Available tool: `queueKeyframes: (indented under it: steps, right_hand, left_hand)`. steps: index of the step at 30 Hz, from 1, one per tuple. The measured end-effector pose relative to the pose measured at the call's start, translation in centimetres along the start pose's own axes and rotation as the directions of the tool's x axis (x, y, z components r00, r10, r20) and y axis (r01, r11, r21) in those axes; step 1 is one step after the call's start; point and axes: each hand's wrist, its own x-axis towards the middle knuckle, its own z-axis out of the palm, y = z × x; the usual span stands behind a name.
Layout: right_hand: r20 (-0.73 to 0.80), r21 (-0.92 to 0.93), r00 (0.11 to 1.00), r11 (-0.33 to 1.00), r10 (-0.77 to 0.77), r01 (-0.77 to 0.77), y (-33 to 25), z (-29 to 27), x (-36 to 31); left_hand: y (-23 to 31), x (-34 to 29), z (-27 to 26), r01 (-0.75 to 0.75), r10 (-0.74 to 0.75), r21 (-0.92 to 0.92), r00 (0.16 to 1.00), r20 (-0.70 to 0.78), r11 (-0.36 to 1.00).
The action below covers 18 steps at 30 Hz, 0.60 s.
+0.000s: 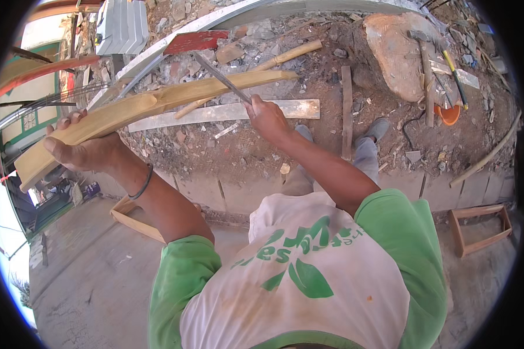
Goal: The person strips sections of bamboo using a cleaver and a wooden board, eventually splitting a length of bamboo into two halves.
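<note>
A long split piece of bamboo slants up from the lower left toward the middle of the head view. Near its lower end my left hand grips it, thumb on the near side and fingers over the far edge. My right hand is closed around the lower end of a narrow grey-bladed knife; its handle is hidden in my fist. The blade points up and left, crossing over the bamboo close to its thin far end. Whether blade and bamboo touch, I cannot tell.
Beyond lie a flat board and a bamboo pole on rubble. At right, a hammer leans by a large rock, near a yellow-black tool and an orange cup-like piece. Wooden frames stand on the concrete.
</note>
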Motion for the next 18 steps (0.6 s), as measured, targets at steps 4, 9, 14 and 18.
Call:
queueKeyframes:
  steps: [4,9,14,18]
  right_hand:
    - [0.069,-0.056,0.983,0.983,-0.171,0.175,-2.1,-0.7,-1.6]
    - [0.091,-0.158,0.981,0.970,-0.173,0.185,1.7,-0.7,-0.4]
    - [0.159,-0.140,0.980,0.980,-0.119,0.142,1.6,-2.4,1.4]
    - [0.110,-0.293,0.994,0.956,0.006,0.027,10.3,-1.5,3.3]
  left_hand:
    - [-0.5,0.1,-1.3,-0.016,0.019,0.037,0.995,-0.099,0.999]
    - [-0.2,0.9,-1.0,-0.001,0.000,0.027,0.999,0.035,1.000]
    - [-1.4,2.0,-1.1,-0.048,0.052,0.148,0.998,-0.020,0.988]
    - [-1.1,3.9,-2.1,-0.013,0.007,0.059,0.995,0.099,0.998]
